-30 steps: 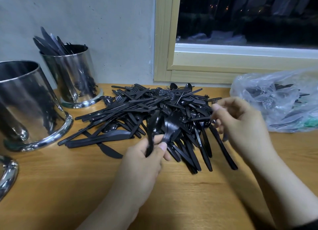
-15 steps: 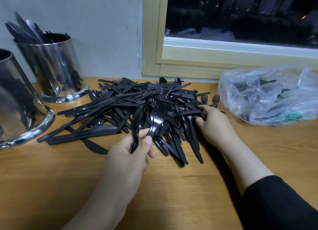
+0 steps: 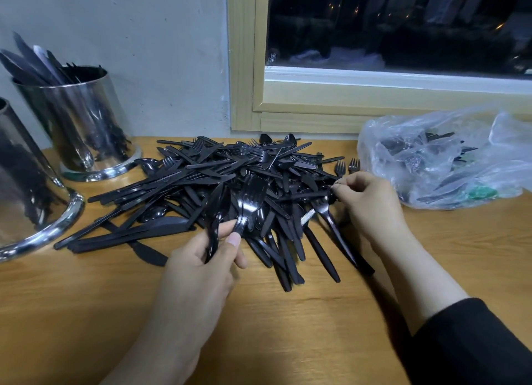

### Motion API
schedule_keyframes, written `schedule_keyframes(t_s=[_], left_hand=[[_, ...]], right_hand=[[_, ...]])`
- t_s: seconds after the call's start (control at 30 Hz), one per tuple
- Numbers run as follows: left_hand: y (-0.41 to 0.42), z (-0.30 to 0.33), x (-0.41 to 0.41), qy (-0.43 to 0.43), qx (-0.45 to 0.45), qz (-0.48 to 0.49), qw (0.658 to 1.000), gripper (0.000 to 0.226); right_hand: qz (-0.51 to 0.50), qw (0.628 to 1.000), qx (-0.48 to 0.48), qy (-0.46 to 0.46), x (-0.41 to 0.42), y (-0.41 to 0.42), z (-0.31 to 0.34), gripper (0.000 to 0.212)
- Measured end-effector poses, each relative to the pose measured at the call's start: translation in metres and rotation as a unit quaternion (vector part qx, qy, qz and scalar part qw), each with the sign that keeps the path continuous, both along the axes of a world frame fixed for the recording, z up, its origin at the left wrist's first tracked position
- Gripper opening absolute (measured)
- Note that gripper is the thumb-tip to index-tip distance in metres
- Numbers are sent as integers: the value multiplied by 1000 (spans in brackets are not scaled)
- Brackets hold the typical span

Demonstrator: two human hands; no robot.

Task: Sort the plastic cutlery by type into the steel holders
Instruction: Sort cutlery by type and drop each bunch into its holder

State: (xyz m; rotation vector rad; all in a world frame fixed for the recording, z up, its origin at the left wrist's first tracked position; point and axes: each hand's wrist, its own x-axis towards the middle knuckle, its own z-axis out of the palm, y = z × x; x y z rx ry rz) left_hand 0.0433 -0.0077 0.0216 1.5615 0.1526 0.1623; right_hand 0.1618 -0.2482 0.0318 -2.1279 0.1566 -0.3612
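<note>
A pile of black plastic cutlery (image 3: 230, 180) lies on the wooden table (image 3: 86, 312). My left hand (image 3: 198, 266) grips a few stacked black forks (image 3: 250, 194) by their handles, tines up, with another black piece (image 3: 214, 209) beside them. My right hand (image 3: 368, 203) pinches a black fork (image 3: 328, 215) at the pile's right edge, its handle pointing toward me. A steel holder (image 3: 77, 125) with knives stands at the back left. A second, larger steel holder (image 3: 26, 189) stands at the left edge.
A clear plastic bag (image 3: 443, 160) with more black cutlery lies at the right, against the window frame (image 3: 374, 97). The grey wall runs behind the holders. Bare table lies in front of the pile, toward me.
My right hand has lifted from the pile and now pinches a fork at its right edge. My left hand keeps holding the forks. The camera view shifted a little.
</note>
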Motion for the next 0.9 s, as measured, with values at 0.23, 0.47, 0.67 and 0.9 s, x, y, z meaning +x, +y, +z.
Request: schedule_keyframes(t_s=[0.23, 0.47, 0.67, 0.9], left_hand=[[0, -2, 2, -2, -12, 26, 1000, 22], [-2, 0, 3, 10, 5, 39, 999, 18], [-6, 9, -2, 31, 1, 6, 999, 16], [-5, 5, -4, 13, 16, -64, 998, 21]], right_hand=[[-64, 982, 38, -175, -19, -18, 34, 7], [150, 982, 47, -105, -42, 16, 52, 5], [224, 967, 84, -83, -47, 53, 40, 6], [181, 976, 69, -96, -46, 62, 34, 8]])
